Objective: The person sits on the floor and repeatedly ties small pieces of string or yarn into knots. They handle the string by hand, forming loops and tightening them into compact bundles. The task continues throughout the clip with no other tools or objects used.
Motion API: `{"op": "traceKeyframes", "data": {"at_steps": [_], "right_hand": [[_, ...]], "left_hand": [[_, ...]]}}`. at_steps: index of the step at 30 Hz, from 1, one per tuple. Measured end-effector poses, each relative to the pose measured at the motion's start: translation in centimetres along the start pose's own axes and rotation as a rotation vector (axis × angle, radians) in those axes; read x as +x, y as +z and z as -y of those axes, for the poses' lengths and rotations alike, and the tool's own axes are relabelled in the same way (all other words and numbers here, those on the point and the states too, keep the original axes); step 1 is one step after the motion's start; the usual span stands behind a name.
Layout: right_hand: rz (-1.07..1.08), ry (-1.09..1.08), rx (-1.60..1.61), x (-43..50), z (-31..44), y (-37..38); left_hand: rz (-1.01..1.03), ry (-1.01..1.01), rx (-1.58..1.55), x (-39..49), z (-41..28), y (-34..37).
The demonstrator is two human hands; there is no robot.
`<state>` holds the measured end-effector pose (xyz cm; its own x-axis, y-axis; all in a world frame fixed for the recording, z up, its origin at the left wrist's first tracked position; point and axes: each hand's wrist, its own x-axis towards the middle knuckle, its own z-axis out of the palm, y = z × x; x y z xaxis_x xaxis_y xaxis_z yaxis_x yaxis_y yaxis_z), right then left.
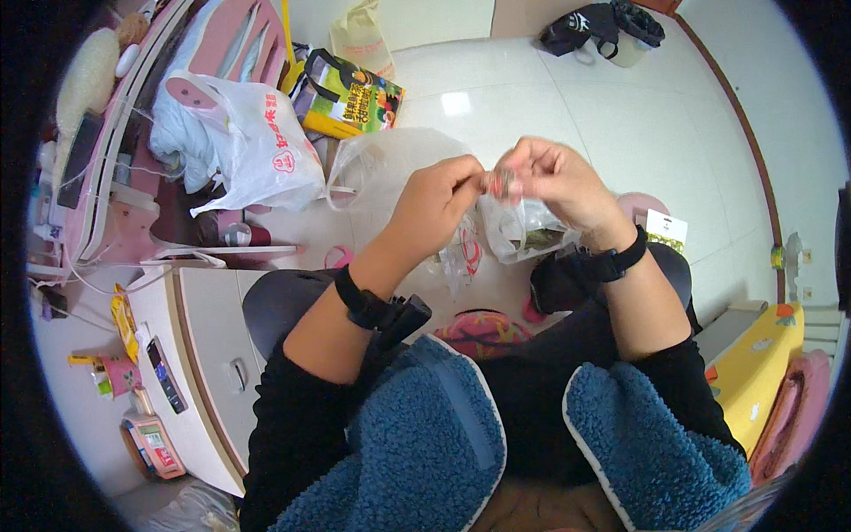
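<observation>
My left hand (435,203) and my right hand (565,183) meet in front of me, above the floor. Between their fingertips is a small object (497,184) with red and dark bands, blurred, so I cannot tell what it is. The left thumb and forefinger pinch one side of it, while the right fingers close on the other. Just below the hands sits an open clear plastic bag (508,243) with something dark green inside. Crumpled clear wrapping with red print (462,256) lies beside that bag. Farther out, a larger translucent plastic bag (392,159) spreads over the floor.
To the left stand a white printed carrier bag (266,146), a pink desk (126,219) and a white cabinet (213,312). A yellow-green printed bag (352,100) is beyond them. A card with gold-green glitter (667,229) is near my right knee. Dark bags (585,30) lie far off.
</observation>
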<state>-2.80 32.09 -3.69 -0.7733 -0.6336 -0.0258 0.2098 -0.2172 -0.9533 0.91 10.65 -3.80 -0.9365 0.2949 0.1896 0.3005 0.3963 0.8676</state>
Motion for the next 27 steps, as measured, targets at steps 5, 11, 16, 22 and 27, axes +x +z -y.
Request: {"op": "traceKeyframes", "data": {"at_steps": [5,11,16,22,27], "right_hand": [[-0.359,-0.167,-0.826,0.6,-0.8,0.0],[0.036,0.103,0.048,0.1,0.2,-0.6],[-0.29,-0.086,-0.482,0.9,-0.1,-0.7],[0.106,0.072,0.048,0.0,0.3,-0.2],[-0.276,-0.125,-0.069,0.9,1.0,-0.2]], "left_hand": [[0.155,0.007,0.02,-0.4,0.1,0.7],[0.061,-0.072,-0.051,-0.1,0.2,0.1],[0.169,0.005,-0.032,-0.3,-0.1,0.7],[0.02,-0.078,-0.082,0.1,0.3,0.3],[0.132,-0.015,-0.065,-0.4,0.0,0.6]]}}
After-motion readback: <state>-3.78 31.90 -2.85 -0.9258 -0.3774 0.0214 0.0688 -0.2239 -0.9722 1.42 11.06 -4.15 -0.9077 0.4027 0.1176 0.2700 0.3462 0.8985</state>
